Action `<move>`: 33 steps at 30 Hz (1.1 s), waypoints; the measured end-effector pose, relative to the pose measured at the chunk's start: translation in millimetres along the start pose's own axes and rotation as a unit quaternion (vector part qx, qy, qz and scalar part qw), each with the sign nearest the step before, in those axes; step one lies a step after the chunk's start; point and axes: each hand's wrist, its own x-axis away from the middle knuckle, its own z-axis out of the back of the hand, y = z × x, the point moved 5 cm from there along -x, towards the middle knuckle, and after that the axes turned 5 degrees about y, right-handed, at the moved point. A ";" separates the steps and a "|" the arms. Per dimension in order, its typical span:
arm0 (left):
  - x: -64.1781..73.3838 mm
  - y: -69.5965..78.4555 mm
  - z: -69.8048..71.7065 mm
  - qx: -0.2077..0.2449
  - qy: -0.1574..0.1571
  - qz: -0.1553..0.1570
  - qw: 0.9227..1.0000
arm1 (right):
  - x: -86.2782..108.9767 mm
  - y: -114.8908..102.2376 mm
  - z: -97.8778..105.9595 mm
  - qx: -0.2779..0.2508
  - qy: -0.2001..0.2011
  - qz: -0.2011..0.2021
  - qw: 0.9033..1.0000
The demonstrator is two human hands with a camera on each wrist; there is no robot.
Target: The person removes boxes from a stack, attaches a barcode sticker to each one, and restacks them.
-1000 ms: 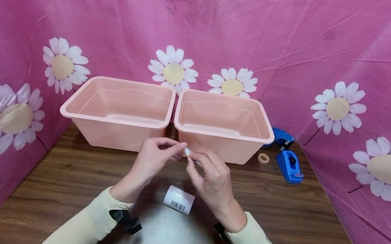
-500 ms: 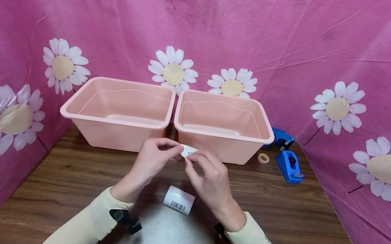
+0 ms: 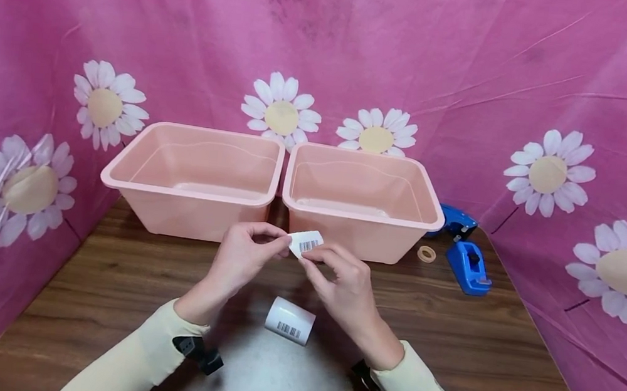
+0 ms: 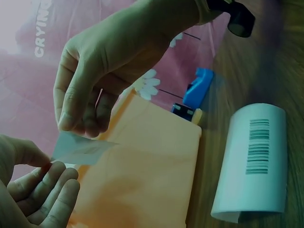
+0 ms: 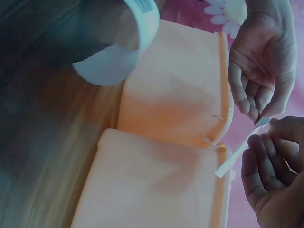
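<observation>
A small white barcode label (image 3: pixel 306 242) is stretched between both hands in front of the bins. My left hand (image 3: pixel 244 258) pinches its left end between thumb and fingertips. At the label's lower right corner, my right hand (image 3: pixel 345 287) pinches with thumb and index finger. From the left wrist view, the label (image 4: pixel 78 149) looks thin and slightly bent; the right wrist view shows the label (image 5: pixel 241 151) nearly edge-on. Below the hands, a hollow white roll of barcode labels (image 3: pixel 290 321) lies on its side on the wooden table (image 3: pixel 428 357).
Two pink bins, a left one (image 3: pixel 187 216) and a right one (image 3: pixel 357 239), stand side by side behind the hands. To their right are a blue tape dispenser (image 3: pixel 466 268), a tan ring (image 3: pixel 426 254) and another blue tool (image 3: pixel 453 221). A pink flowered cloth (image 3: pixel 329 33) encloses the table.
Between the fingertips the label has turned from nearly edge-on to showing its barcode face. The right hand has shifted slightly right, while the left stays nearly in place.
</observation>
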 end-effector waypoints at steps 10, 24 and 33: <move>2.2 -1.3 15.2 -0.059 0.026 -0.009 0.998 | 1.1 5.2 -6.0 -0.012 -0.025 -0.039 0.999; 12.7 -6.1 33.6 -0.105 0.003 -0.020 0.994 | 2.4 55.1 -13.5 -0.138 -0.030 -0.405 0.903; 13.8 -9.9 44.2 -0.116 -0.006 -0.031 0.993 | 1.2 61.1 -28.3 -0.162 -0.052 -0.445 0.879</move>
